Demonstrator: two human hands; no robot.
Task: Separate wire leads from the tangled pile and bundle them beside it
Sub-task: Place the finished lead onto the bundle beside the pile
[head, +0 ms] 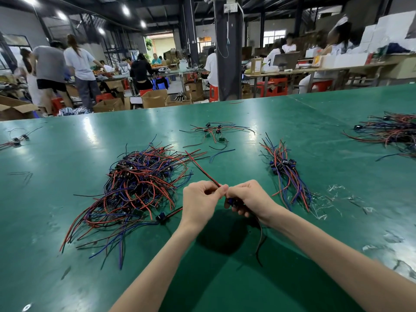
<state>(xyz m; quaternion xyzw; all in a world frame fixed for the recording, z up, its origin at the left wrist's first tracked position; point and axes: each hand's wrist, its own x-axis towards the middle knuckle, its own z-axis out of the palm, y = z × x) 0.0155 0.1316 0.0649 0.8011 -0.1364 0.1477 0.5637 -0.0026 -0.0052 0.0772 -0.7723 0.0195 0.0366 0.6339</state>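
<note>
A tangled pile (137, 185) of red, blue and black wire leads lies on the green table (236, 278), left of centre. My left hand (200, 203) pinches a red-and-black wire lead (201, 168) that slants up and left over the pile's edge. My right hand (249, 199) grips the same lead's blue connector end, fingertips meeting the left hand; dark wires hang below it. A sorted bundle (284, 172) of leads with blue connectors lies to the right of my hands.
A few loose leads (213, 131) lie farther back, another heap (391, 131) at the far right, a small group (15, 140) at the far left. Clear plastic scraps (337, 199) litter the table on the right. People work at benches beyond the table.
</note>
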